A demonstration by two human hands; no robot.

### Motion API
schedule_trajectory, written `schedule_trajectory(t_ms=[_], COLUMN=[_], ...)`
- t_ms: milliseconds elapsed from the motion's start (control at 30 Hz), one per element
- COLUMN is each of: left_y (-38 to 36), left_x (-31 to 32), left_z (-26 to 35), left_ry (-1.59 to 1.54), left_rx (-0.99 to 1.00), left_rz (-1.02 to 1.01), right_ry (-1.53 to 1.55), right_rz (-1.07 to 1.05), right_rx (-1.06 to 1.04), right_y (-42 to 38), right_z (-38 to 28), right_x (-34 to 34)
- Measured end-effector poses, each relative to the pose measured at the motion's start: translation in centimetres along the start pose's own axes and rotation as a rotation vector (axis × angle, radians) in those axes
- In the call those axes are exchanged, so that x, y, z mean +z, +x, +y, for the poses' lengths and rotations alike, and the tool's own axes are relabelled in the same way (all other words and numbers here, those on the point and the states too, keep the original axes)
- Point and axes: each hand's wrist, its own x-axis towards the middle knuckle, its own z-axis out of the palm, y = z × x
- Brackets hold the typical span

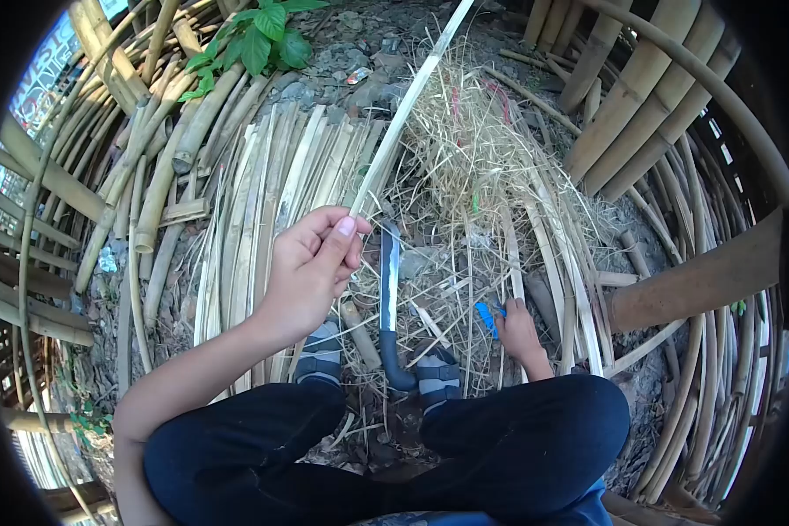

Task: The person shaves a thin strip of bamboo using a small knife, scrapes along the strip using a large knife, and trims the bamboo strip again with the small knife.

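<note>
My left hand (320, 254) pinches the lower end of a long, pale bamboo strip (412, 96) between thumb and fingers. The strip slants up and to the right, past the top of the view. Low on the right, my right hand (521, 333) is closed at a small blue object (487, 319), whose kind I cannot make out; the fingers are partly hidden. Between my feet stands a machete (390, 280) with a dark curved handle, its blade pointing away from me. A short bamboo piece (360, 335) lies left of it.
Many split bamboo strips (280, 167) lie side by side left of centre. A heap of thin shavings (465, 140) covers the ground at right. Whole bamboo poles (644, 96) lean at upper right, and a thick pole (693, 280) juts in from the right. Leafy green plant (259, 39) grows at the back.
</note>
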Motion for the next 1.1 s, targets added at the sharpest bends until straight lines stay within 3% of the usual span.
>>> schedule_trajectory(t_ms=[100,233,300,367,433,633,733,800,900,1000,1100], left_y=[0.0,-0.6,-0.8,-1.0,-1.0,-1.3,-1.4,-1.6,-1.9,-2.0,-2.1], left_x=[-0.1,-0.1,-0.1,0.0,0.2,1.5,2.3,2.8,3.2,3.2,3.2], left_z=[0.7,1.4,1.8,2.2,2.4,3.5,4.0,4.1,4.2,3.9,4.0], left_ry=[0.001,-0.086,-0.134,-0.191,-0.177,-0.151,-0.052,-0.042,-0.056,-0.225,-0.206], left_rx=[0.02,0.003,0.004,0.012,0.045,0.14,0.209,0.23,0.223,0.146,0.127], left_rz=[0.009,-0.086,-0.121,-0.189,-0.193,-0.195,-0.126,-0.125,-0.127,-0.235,-0.222], right_ry=[0.05,-0.229,-0.056,0.094,0.441,0.239,0.446,0.492,0.385,0.348,0.56], right_rz=[-0.031,-0.229,0.021,0.143,0.162,0.296,0.178,0.158,0.17,0.035,0.002], right_rx=[-0.004,0.121,0.057,-0.002,0.117,-0.128,-0.264,-0.492,-0.528,-0.547,-0.558], right_y=[0.2,-0.3,-0.2,0.7,2.1,6.1,7.7,8.3,7.3,7.7,8.8], right_z=[-1.9,-5.3,-5.7,-6.3,-7.6,-18.7,-22.7,-25.1,-28.0,-28.3,-27.8], right_x=[-5.0,-13.1,-16.0,-19.0,-21.6,-30.2,-31.0,-30.2,-28.7,-26.0,-24.2])
